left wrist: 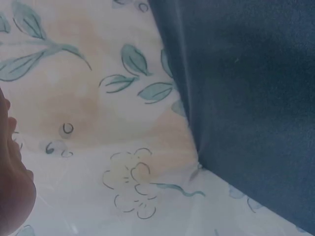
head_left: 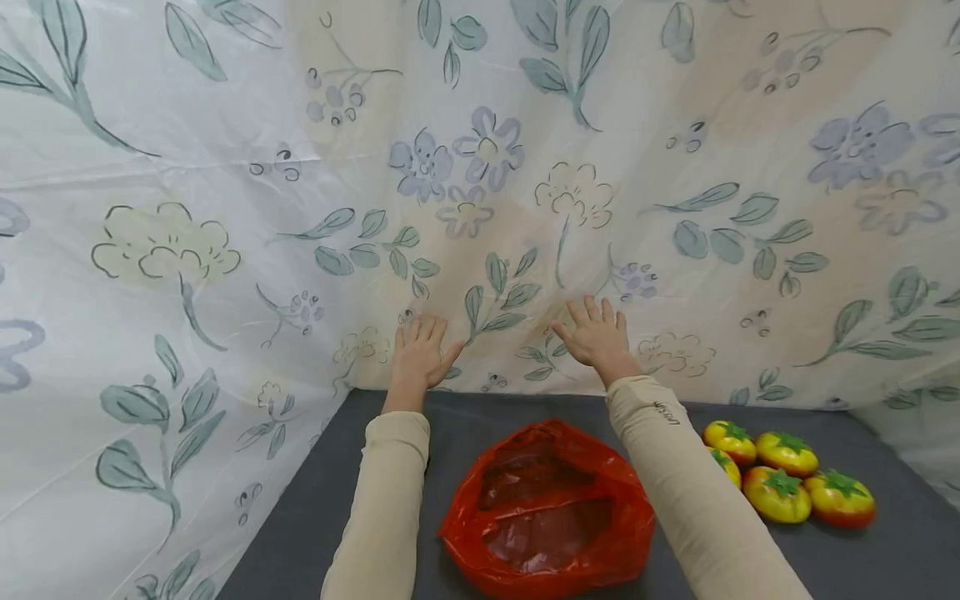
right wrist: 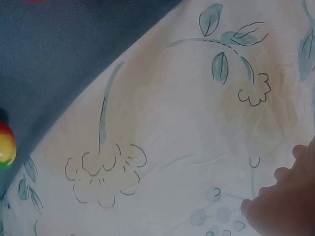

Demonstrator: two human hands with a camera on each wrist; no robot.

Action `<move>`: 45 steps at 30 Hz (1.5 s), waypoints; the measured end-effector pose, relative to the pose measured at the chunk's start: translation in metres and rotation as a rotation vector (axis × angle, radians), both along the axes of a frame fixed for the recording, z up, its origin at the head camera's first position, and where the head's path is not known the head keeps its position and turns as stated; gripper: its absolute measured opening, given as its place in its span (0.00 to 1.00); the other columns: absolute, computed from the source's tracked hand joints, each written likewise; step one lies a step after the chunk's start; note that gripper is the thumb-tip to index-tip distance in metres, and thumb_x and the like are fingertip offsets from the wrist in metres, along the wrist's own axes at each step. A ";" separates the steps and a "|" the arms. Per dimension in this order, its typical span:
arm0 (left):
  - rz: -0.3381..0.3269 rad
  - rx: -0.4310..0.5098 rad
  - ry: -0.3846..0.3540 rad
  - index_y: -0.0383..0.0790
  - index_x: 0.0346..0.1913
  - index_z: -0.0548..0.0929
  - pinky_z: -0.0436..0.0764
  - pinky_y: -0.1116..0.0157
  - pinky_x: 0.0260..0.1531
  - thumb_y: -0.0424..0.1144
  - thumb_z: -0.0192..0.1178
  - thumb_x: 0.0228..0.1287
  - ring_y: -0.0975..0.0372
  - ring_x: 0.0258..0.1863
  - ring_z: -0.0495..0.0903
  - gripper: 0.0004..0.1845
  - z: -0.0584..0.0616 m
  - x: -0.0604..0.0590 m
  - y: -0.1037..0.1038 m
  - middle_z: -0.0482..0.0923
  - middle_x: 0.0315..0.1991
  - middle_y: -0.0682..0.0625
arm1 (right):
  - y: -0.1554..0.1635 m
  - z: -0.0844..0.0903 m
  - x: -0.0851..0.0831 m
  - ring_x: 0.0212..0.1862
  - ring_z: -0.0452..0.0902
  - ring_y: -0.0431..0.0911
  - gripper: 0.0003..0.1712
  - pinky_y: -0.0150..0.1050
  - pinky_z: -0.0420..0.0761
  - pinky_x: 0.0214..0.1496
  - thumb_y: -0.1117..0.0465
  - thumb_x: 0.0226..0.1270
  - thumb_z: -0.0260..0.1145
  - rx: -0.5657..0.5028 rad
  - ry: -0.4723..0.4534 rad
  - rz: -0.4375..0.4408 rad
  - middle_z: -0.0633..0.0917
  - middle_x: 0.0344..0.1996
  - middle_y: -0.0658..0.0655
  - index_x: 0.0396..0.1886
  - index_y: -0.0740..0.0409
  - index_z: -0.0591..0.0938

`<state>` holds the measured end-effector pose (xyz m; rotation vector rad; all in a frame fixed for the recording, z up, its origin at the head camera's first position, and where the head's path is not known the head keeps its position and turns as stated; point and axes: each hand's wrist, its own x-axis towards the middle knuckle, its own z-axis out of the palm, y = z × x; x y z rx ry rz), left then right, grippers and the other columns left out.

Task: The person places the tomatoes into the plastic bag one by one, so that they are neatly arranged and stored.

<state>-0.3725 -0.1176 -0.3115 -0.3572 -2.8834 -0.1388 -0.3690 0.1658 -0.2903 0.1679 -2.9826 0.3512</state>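
Both hands are raised in front of the floral curtain, beyond the back of the dark table, and hold nothing. The left hand has its fingers extended upward and its thumb out to the right. Fingers of the right hand are straight and spread. Whether either hand touches the cloth I cannot tell. Below and between the forearms stands a red plastic bag, its mouth wide and facing up. Right of the right forearm lie several yellow-red tomato-like fruits with green leafy tops; the sleeve partly hides one.
A dark grey tabletop carries the bag and fruits. White cloth printed with flowers and leaves hangs at the back and along the left side. In the right wrist view, one fruit shows at the left edge.
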 end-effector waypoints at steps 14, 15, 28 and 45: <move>-0.174 0.253 -0.004 0.40 0.75 0.51 0.42 0.44 0.67 0.57 0.40 0.74 0.48 0.73 0.41 0.35 -0.009 0.010 -0.006 0.46 0.75 0.42 | 0.010 -0.006 0.000 0.73 0.37 0.62 0.38 0.56 0.41 0.71 0.44 0.78 0.36 -0.687 0.058 0.199 0.45 0.73 0.68 0.76 0.62 0.44; -0.207 0.305 0.000 0.39 0.75 0.52 0.43 0.44 0.67 0.55 0.42 0.74 0.47 0.73 0.41 0.35 -0.011 0.013 -0.008 0.46 0.74 0.41 | 0.012 -0.005 0.001 0.73 0.36 0.60 0.38 0.55 0.42 0.71 0.43 0.78 0.35 -0.770 0.043 0.214 0.45 0.74 0.66 0.76 0.61 0.43; -0.524 0.616 -0.017 0.39 0.70 0.65 0.58 0.45 0.63 0.44 0.52 0.72 0.48 0.69 0.56 0.27 -0.061 0.064 0.013 0.58 0.71 0.42 | 0.064 -0.013 0.028 0.74 0.35 0.56 0.38 0.49 0.44 0.72 0.40 0.77 0.34 -1.615 -0.114 0.435 0.39 0.75 0.61 0.77 0.52 0.39; -0.536 0.484 -0.269 0.46 0.67 0.71 0.64 0.39 0.57 0.50 0.50 0.73 0.48 0.68 0.58 0.24 -0.127 0.090 0.016 0.60 0.70 0.47 | 0.135 -0.044 0.060 0.74 0.26 0.49 0.31 0.44 0.35 0.71 0.43 0.75 0.46 -2.153 -0.221 0.606 0.46 0.74 0.52 0.73 0.44 0.59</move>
